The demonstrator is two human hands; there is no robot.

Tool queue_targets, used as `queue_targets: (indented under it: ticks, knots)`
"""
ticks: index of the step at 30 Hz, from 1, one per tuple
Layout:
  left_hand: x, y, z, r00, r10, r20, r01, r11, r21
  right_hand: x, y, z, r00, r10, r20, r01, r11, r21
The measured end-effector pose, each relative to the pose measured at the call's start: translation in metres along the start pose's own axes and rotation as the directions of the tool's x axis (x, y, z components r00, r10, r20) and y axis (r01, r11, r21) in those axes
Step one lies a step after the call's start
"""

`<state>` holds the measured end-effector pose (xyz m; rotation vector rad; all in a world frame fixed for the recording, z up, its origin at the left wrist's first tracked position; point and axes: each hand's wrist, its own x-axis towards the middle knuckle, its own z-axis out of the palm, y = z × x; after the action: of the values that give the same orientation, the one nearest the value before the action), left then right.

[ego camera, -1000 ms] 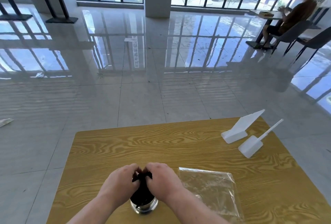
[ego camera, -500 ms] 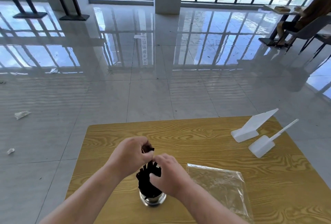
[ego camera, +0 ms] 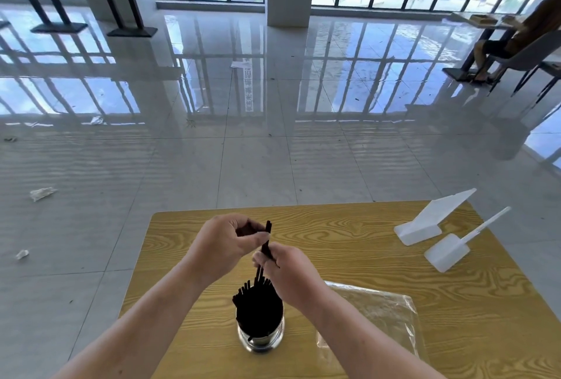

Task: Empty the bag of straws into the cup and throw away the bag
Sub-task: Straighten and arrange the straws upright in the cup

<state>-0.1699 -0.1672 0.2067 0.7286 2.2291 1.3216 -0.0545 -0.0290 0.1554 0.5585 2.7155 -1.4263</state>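
Note:
A shiny metal cup (ego camera: 260, 338) stands near the front edge of the wooden table (ego camera: 349, 227), packed with black straws (ego camera: 255, 302) standing upright. Above the cup, my left hand (ego camera: 224, 245) and my right hand (ego camera: 285, 272) pinch one or two black straws (ego camera: 267, 239) that stick up higher than the rest. The left fingers hold the upper part, the right fingers the lower part. The clear plastic bag (ego camera: 376, 318) lies flat and empty on the table, right of the cup.
Two white plastic sign holders (ego camera: 425, 221) (ego camera: 449, 251) sit at the table's far right corner. Scraps of litter (ego camera: 42, 193) lie on the glossy tiled floor to the left. A seated person (ego camera: 522, 32) is at another table, far right.
Both hands have risen from the tops of the straws in the cup, lifting a straw or two above the bundle. My view has shifted to the left.

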Motion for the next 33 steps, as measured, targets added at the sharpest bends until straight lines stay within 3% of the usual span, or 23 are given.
queue_targets:
  ticks: [3,7,11,13,15,18,20,24,28,30,33]
  knots:
    - [0.002,-0.003,0.003,1.0,-0.002,0.024,0.004,0.997,-0.081,0.005,-0.013,-0.012,0.999,-0.035,0.007,0.034,0.99,0.133]
    - [0.002,-0.007,0.005,0.997,-0.054,0.046,0.063,0.972,-0.228,0.006,-0.025,-0.021,0.997,0.005,0.074,-0.034,0.912,0.409]
    - [0.003,-0.01,0.008,0.991,-0.109,-0.075,0.084,0.955,-0.284,0.002,-0.028,-0.024,0.984,0.019,0.18,-0.08,0.937,0.34]
    - [0.003,-0.011,0.008,0.986,-0.15,-0.073,0.121,0.943,-0.311,-0.002,-0.029,-0.025,0.969,0.057,0.239,-0.118,0.961,0.25]
    - [0.004,-0.014,0.009,0.966,-0.258,-0.032,0.227,0.897,-0.38,-0.008,-0.033,-0.026,0.957,0.082,0.28,-0.164,0.945,0.284]
    - [0.002,-0.018,0.01,0.881,-0.465,0.083,0.432,0.723,-0.538,-0.016,-0.042,-0.033,0.926,0.033,0.376,-0.236,0.828,0.508]
    - [0.0,-0.021,0.013,0.841,-0.513,0.171,0.51,0.647,-0.568,-0.019,-0.046,-0.041,0.904,-0.022,0.428,-0.262,0.761,0.593]
    - [-0.008,-0.024,0.022,0.817,-0.482,0.317,0.575,0.633,-0.519,-0.022,-0.053,-0.05,0.848,-0.123,0.516,-0.322,0.653,0.685]
    - [-0.012,-0.026,0.028,0.809,-0.495,0.319,0.583,0.6,-0.547,-0.018,-0.05,-0.05,0.826,-0.249,0.506,-0.322,0.529,0.785]
    - [-0.013,-0.027,0.028,0.805,-0.491,0.334,0.592,0.624,-0.51,-0.018,-0.048,-0.046,0.847,-0.224,0.483,-0.288,0.569,0.77]
    - [-0.013,-0.031,0.026,0.776,-0.531,0.342,0.63,0.684,-0.368,-0.017,-0.047,-0.04,0.929,-0.079,0.36,-0.117,0.863,0.492]
